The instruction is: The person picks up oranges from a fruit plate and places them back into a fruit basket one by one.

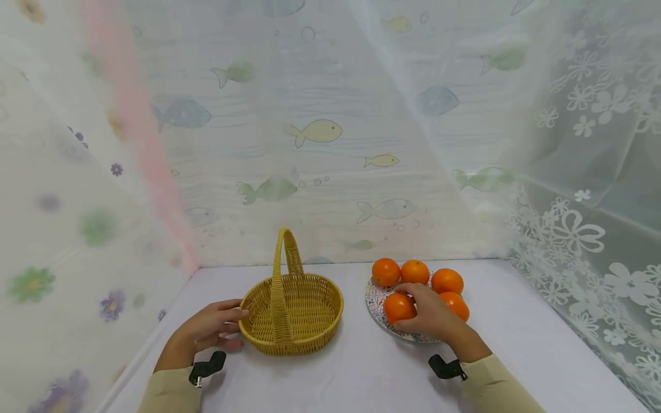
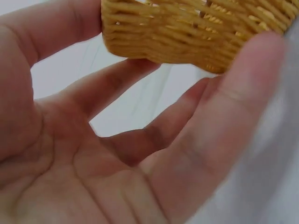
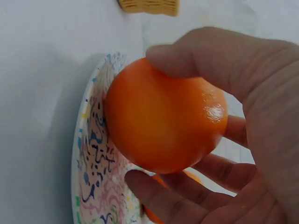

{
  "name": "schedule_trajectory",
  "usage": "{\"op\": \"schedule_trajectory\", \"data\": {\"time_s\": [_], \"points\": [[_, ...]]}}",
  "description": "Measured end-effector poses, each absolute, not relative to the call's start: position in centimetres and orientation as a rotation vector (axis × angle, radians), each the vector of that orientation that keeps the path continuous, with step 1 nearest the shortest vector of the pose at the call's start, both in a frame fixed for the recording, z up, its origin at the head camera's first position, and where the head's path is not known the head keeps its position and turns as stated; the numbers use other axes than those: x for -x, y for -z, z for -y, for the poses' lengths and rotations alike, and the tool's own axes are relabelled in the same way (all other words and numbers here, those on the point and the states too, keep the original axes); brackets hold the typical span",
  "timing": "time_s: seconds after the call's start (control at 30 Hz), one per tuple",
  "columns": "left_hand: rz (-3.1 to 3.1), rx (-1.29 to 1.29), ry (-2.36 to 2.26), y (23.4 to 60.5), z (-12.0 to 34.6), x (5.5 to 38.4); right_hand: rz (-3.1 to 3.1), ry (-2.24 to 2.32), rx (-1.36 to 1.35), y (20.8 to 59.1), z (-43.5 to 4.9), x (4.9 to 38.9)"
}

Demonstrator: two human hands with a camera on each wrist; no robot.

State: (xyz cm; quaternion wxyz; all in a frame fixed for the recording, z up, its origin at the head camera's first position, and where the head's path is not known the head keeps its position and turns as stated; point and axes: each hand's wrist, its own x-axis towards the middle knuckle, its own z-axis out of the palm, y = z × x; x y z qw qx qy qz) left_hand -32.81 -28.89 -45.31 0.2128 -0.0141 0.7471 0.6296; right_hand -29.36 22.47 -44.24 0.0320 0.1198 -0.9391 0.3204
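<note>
A yellow woven basket (image 1: 291,312) with a tall arched handle stands on the table, left of centre. At its left side my left hand (image 1: 209,330) holds the rim and outer wall loosely, its fingers (image 2: 126,84) spread and a gap left between palm and weave. My right hand (image 1: 431,312) grips an orange (image 1: 399,308) at the near left of a patterned plate (image 1: 376,304). In the right wrist view, the thumb lies on one side of that orange and fingers on the other. Whether the fruit still touches the plate I cannot tell.
Several other oranges (image 1: 447,281) lie along the plate's back and right side, one partly hidden by my right hand. A white cloth (image 1: 351,373) covers the table. Sheer curtains with fish (image 1: 320,132) and flower prints hang behind and at both sides.
</note>
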Motion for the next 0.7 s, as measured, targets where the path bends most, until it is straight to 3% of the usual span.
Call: {"op": "schedule_trajectory", "data": {"time_s": [0.7], "points": [[-2.043,0.073,-1.891,45.4,27.5,32.8,2.772,-1.022,-0.467,43.1,-21.7,29.0]]}}
